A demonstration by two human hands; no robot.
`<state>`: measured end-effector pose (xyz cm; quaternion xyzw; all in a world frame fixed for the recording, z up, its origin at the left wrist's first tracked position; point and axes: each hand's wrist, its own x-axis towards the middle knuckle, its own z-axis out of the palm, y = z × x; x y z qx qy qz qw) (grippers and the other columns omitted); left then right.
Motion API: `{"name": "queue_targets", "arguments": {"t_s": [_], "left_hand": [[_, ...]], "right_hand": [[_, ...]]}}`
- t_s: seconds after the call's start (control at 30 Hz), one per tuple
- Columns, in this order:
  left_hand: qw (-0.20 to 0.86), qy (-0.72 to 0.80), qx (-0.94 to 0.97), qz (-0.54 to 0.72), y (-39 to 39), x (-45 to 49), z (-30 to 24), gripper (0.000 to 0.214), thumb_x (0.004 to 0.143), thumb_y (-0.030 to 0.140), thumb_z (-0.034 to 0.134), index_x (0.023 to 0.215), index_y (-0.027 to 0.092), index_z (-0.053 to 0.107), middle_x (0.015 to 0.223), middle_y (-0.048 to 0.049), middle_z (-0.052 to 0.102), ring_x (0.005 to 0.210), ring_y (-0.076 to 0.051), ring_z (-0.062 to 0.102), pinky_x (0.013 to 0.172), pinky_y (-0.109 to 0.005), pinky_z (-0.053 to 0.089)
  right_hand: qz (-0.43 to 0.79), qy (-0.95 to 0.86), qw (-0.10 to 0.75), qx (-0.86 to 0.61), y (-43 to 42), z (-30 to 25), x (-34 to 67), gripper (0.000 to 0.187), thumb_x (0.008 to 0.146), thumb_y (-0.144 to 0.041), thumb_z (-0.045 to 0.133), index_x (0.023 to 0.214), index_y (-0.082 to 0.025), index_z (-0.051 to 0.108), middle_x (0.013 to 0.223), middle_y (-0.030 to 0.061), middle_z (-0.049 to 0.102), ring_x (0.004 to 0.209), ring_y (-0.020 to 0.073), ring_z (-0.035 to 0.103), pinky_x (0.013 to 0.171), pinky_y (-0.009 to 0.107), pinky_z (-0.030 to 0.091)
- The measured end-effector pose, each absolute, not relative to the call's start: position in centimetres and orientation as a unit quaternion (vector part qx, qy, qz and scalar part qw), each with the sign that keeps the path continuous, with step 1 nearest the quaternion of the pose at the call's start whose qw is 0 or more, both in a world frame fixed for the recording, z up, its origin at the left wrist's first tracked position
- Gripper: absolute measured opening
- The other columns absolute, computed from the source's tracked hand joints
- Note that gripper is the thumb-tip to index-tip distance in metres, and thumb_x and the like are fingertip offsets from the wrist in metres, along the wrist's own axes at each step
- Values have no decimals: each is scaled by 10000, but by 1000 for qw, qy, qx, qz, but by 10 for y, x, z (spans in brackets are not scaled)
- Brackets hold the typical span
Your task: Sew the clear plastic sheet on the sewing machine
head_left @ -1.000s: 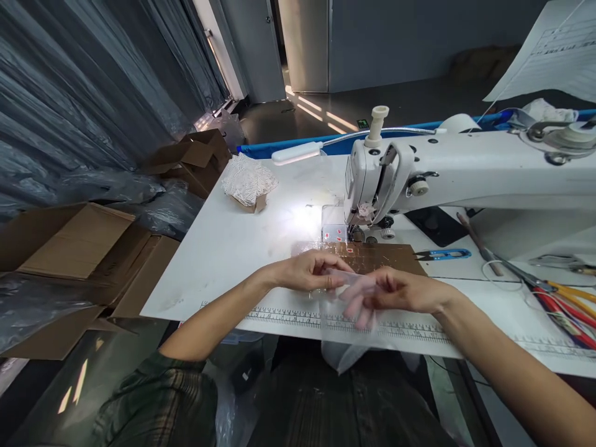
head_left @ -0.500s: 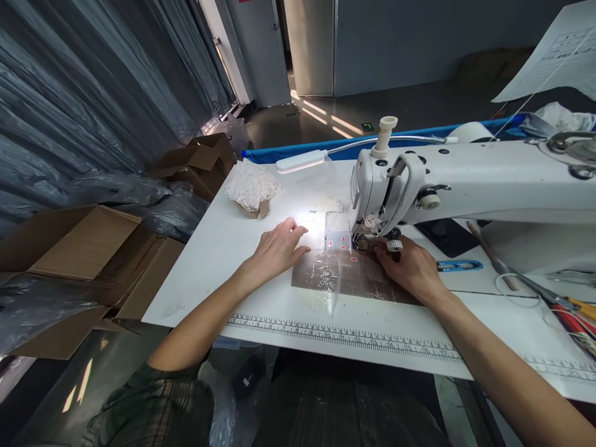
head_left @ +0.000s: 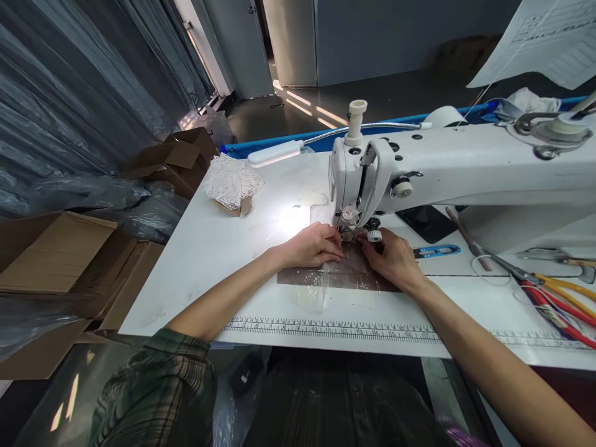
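A white sewing machine (head_left: 356,180) stands over the worktable, its needle area close to both hands. My left hand (head_left: 316,244) is just left of the presser foot (head_left: 347,234), fingers bent together over thin see-through material (head_left: 316,292). From the right, my right hand (head_left: 393,257) reaches in beside the foot with its thumb and fingertips drawn together. What either set of fingertips pinches is hidden. The see-through, shiny material lies across a brown sheet (head_left: 344,282) below the needle.
At the table's left stands a small box of white lace pieces (head_left: 233,180). A lamp (head_left: 274,153) lights the work. Blue thread snips (head_left: 437,251), a black phone (head_left: 428,222) and scissors (head_left: 559,288) lie to the right. A ruler strip (head_left: 326,329) runs along the front edge; cardboard boxes (head_left: 60,254) stand left.
My left hand has moved right to the presser foot, its fingers going from spread to bent together, covering the red-marked patch. My right hand stays by the foot. The view has shifted.
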<state>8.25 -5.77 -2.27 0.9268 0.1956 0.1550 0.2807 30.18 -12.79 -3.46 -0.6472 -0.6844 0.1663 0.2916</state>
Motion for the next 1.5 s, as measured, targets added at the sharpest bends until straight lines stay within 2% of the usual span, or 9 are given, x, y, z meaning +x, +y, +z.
{"name": "queue_targets", "arguments": {"t_s": [0.33,0.47,0.6,0.73,0.9,1.1,1.17,1.3,1.5], "left_hand": [[280,234,925,107,-75,74,7,207,947,276,497,944,222,697,868,-43,700,784,-172,599,912,-371,402],[366,270,885,102,-73,62,18,223,928,364,560,988,206,705,911,-55,720,801,-168,639,745,-288,466],[431,336,832,92,-61,57,24,333,862,470,640,878,147,723,783,-62,703,668,-143,621,581,-239,436],[299,376,876,47,-37,72,15,312,756,476,739,795,167,721,635,-7,635,571,-124,542,549,-241,356],[180,356,916,48,-3,86,2,425,623,508,838,836,172,691,691,-28,603,677,-201,574,668,-293,395],[102,312,932,155,-18,67,1,316,808,410,719,1021,178,694,1125,-134,610,1035,-297,570,903,-413,415],[126,291,933,173,-41,57,0,206,906,354,589,961,192,704,1091,-119,634,980,-249,592,856,-382,447],[203,152,960,119,-85,45,-8,167,887,302,596,988,232,710,1108,-82,681,947,-220,627,861,-381,471],[77,117,983,120,-98,51,-26,244,966,223,460,922,184,697,965,-100,709,779,-186,616,717,-343,466]], "right_hand": [[363,-743,299,-477,-144,-17,286,269,877,-439,570,910,-198,684,835,52,695,707,173,600,672,319,478],[472,-677,287,-486,-147,-20,284,305,919,-466,525,850,-189,632,669,19,645,545,130,545,542,283,450],[645,-551,242,-471,-148,-21,277,371,928,-546,486,836,-194,557,746,67,704,587,156,643,513,279,492],[408,-688,184,-572,-145,-18,262,258,932,-401,497,773,-205,554,634,42,661,561,163,605,518,277,407],[80,-781,152,-601,-149,-25,251,246,955,-349,458,1050,-201,630,981,124,677,751,219,627,513,280,286],[100,-797,174,-569,-151,-31,259,336,971,-325,388,1088,-231,689,1084,116,644,820,226,617,589,304,396],[129,-800,174,-560,-147,-30,264,345,945,-269,398,1123,-230,691,1101,109,651,836,227,618,643,319,441],[188,-803,164,-541,-139,-25,271,408,893,-183,411,1194,-208,685,1135,117,667,932,253,634,807,374,492],[196,-808,158,-532,-136,-25,273,443,867,-164,419,1223,-172,683,1146,152,667,955,280,645,847,416,507]]}}
